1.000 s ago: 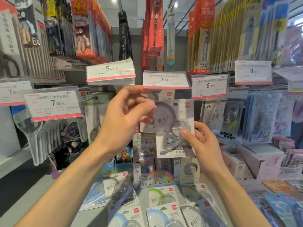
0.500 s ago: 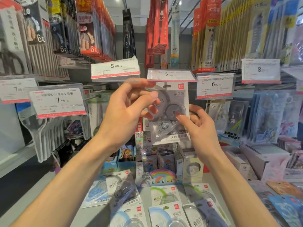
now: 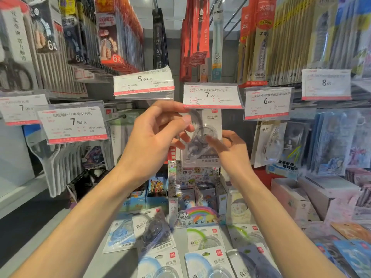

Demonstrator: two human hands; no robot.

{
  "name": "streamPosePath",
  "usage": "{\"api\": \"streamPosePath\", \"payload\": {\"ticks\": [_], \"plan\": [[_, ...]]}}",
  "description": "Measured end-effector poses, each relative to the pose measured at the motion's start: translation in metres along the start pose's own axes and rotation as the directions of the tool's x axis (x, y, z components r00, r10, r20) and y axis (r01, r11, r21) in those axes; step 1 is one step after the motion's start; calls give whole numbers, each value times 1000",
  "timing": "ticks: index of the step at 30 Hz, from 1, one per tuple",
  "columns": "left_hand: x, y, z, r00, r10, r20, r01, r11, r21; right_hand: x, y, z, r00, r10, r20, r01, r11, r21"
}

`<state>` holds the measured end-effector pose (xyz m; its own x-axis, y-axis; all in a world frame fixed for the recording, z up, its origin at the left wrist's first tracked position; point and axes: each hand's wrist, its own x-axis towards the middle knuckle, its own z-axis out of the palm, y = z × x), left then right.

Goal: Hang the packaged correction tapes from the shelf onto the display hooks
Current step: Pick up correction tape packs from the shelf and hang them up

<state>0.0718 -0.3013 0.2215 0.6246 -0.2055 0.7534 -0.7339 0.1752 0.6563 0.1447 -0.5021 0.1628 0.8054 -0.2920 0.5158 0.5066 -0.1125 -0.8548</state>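
Observation:
A packaged correction tape (image 3: 208, 129), a white card with a clear blister, is held upright just below the 7.90 price tag (image 3: 211, 95). Its top edge is hidden behind that tag, so I cannot tell whether it sits on the hook. My left hand (image 3: 156, 135) pinches the pack's upper left side with thumb and fingers. My right hand (image 3: 228, 149) supports its lower right, one finger pressing on the blister. Several more packaged correction tapes (image 3: 202, 235) lie flat on the grey shelf (image 3: 100, 263) below my arms.
An empty metal hook (image 3: 118, 117) juts out to the left, beside the scissors price tag (image 3: 73, 123). Other correction tapes (image 3: 271, 143) hang on the right under the 6.00 tag. Small boxes of cards (image 3: 192, 197) stand at the shelf's back. Pen packs hang overhead.
Both hands have lifted the pack upward and away from me, until its top slid behind the 7.90 price tag, which had tipped up and now hangs level again.

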Motion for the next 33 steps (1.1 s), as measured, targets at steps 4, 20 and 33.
{"api": "streamPosePath", "payload": {"ticks": [4,20,33], "plan": [[-1,-5,-2,1000,0,8,-1,999,36,7,13,8,1000,14,-11,-15,995,-98],[-29,-48,-49,986,-135,-100,144,985,97,-47,55,-27,978,209,-10,-209,978,-14],[-120,-173,-141,834,-503,-227,551,737,391,-119,96,24,928,342,145,-343,939,-18]]}}
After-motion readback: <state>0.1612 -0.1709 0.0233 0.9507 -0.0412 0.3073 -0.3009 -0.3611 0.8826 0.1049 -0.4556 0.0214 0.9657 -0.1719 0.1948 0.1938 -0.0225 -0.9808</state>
